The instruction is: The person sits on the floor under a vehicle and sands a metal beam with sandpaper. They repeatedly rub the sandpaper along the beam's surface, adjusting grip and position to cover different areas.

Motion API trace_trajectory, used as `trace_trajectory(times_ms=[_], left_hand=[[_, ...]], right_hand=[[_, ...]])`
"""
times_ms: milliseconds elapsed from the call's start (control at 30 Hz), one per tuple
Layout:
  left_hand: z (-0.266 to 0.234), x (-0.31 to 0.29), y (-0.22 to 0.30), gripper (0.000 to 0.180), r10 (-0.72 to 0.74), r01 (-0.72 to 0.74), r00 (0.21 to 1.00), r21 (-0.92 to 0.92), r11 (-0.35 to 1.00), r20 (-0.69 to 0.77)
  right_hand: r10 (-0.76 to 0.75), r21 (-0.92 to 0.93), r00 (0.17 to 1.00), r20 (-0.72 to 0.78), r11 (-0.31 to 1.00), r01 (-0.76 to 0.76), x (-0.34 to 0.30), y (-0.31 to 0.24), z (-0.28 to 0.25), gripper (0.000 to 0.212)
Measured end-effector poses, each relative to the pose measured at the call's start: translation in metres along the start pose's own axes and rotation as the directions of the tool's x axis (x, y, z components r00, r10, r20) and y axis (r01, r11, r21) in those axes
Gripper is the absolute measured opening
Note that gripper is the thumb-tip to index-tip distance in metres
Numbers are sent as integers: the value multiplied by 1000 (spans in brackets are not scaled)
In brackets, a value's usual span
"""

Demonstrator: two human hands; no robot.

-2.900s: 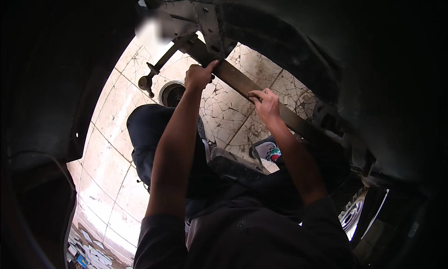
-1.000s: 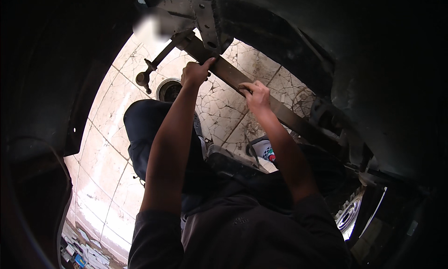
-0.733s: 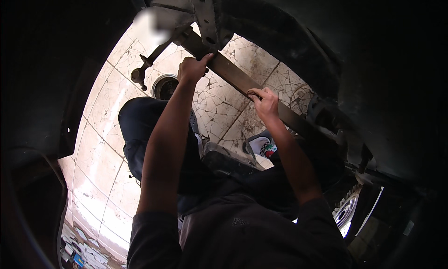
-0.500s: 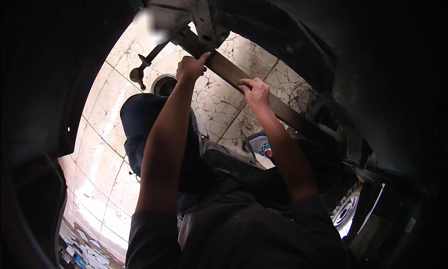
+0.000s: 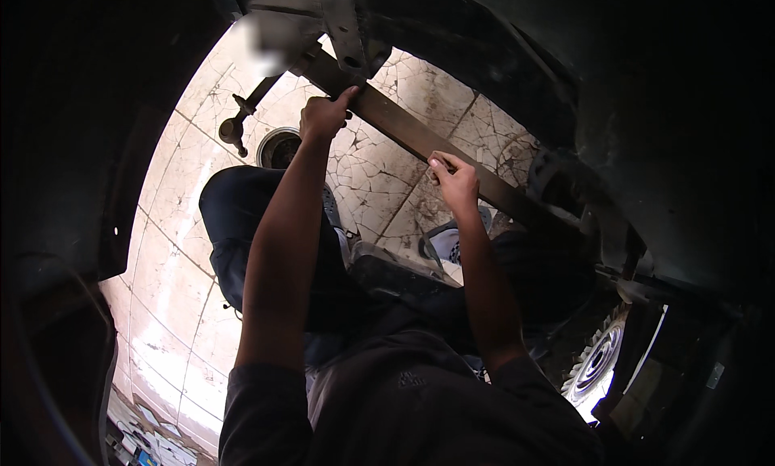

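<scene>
I lose the right end of the slanting metal bar (image 5: 395, 119) in shadow. The left hand (image 5: 323, 119) half-curls at its near edge, hold unclear; the right hand (image 5: 458, 183) is pinched nearly closed there (whether on anything, I can't tell). Cracked floor (image 5: 359, 179) shows open either side.

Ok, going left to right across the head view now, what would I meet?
Ball-jointed rod end, round metal-rimmed object on the floor, left hand, right hand, wheel.
</scene>
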State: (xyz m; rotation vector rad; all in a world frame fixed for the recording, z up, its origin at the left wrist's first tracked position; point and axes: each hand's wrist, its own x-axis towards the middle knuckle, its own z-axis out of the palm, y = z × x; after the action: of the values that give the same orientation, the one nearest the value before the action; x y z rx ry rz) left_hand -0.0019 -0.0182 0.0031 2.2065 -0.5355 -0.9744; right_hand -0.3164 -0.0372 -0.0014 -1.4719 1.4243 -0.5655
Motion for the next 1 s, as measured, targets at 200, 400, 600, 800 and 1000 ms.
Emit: trace_trajectory(times_ms=[200,400,600,800,1000], left_hand=[[1,1,2,67,35,-35,999,5,999,3],[0,1,0,75,13,-13,1000,36,999,3],[4,2,2,74,-11,13,1000,60,998,-22],[1,3,0,73,-14,15,1000,52,999,-16],[5,-2,6,78,-45,47,999,76,996,-18]], right_hand=[[-66,28,994,-84,997,69,8,-12,1,24],[-56,-175,996,-64,984,44,19,-10,1,30],[-254,-310,960,-116,928,208,15,-11,3,29],[-210,-310,974,-87,935,174,18,-16,-3,31],[-19,-38,997,73,999,22,49,3,-1,24]])
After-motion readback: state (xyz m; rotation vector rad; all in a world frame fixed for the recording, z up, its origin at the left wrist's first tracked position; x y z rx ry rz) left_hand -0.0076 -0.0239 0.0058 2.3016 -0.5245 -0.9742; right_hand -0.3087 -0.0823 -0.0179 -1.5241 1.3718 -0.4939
